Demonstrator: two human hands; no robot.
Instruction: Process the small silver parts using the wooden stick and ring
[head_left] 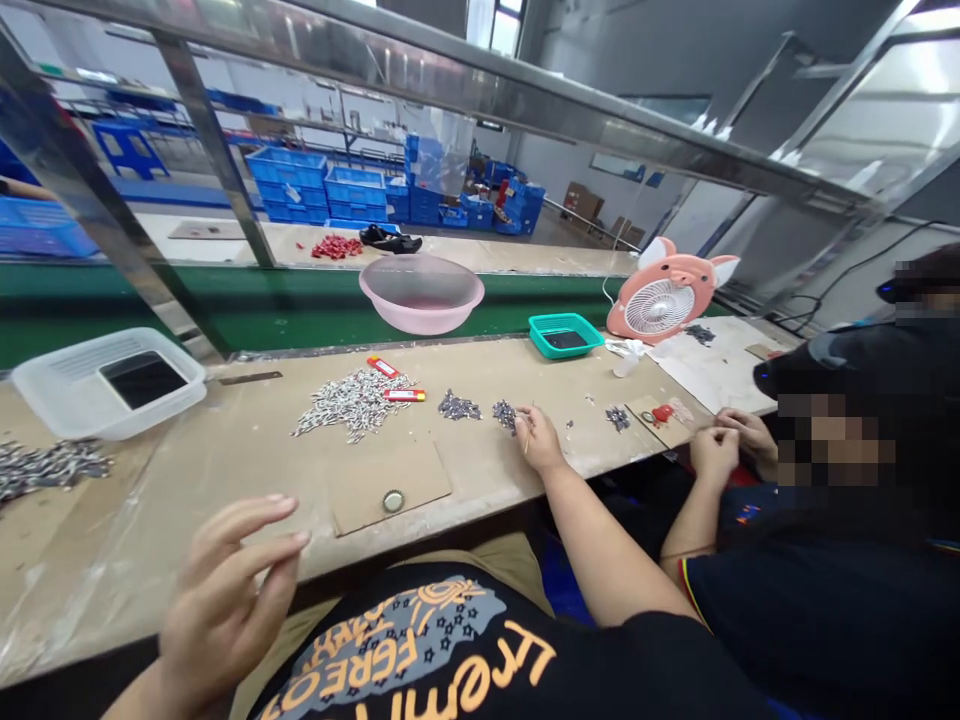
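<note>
A hand could pass over the surface (pixel 234 455) between the translucent tray (pixel 82 415) and the silver pile (pixel 349 405); rightward, the right hand (pixel 540 442) at the dark heap (pixel 503 412) and, apparently, a co-worker's hands (pixel 715 453) obstruct.

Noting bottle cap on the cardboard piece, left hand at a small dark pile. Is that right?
Not quite: the head view shows the right hand, not the left hand, at a small dark pile. The bottle cap is on the cardboard piece.
</note>
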